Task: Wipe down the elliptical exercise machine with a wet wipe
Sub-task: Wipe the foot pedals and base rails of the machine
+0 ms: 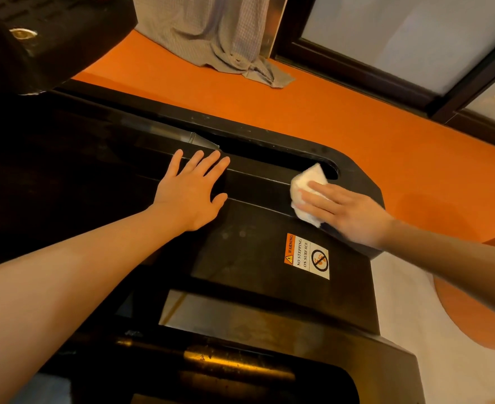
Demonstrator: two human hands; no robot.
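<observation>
Both hands lie on the black cover (255, 258) of the elliptical. Left hand (192, 189) rests flat, palm down, fingers straight and spread, thumb out to the side, holding nothing; its fingertips reach a raised ridge that runs across the cover. Right hand (344, 212) presses a wipe (306, 185) against the cover near its rounded far right corner, fingers straight and close together on top of the wipe rather than curled round it. Motion blur softens this hand a little.

White, crumpled and bunched into a rough wad, the wipe has one peak sticking up just at the rounded end of a long dark slot (269, 153) that runs along the cover's far edge. Its near half is hidden under the fingers.

Smooth, matte plastic makes up the cover, with chamfered corners and faint pale smudges on the flat panel. On that panel, nearer the right edge, sits a rectangular sticker (307, 256): an orange band reading WARNING, then NO STEPPING ON SURFACE and a crossed-out circle. Below the panel a dull grey metal plate (240, 319) shows, and lower still a brassy, scuffed rail (234, 363) catches the light.

Beyond the far edge lies orange floor (328, 112), smooth and even in colour. Grey checked cloth (226, 36) hangs down onto it in loose folds. To the right stands a dark-framed door (357, 68) with frosted panes. A pale patch of floor (444, 360) meets the orange in a curve by the cover's near right corner.
</observation>
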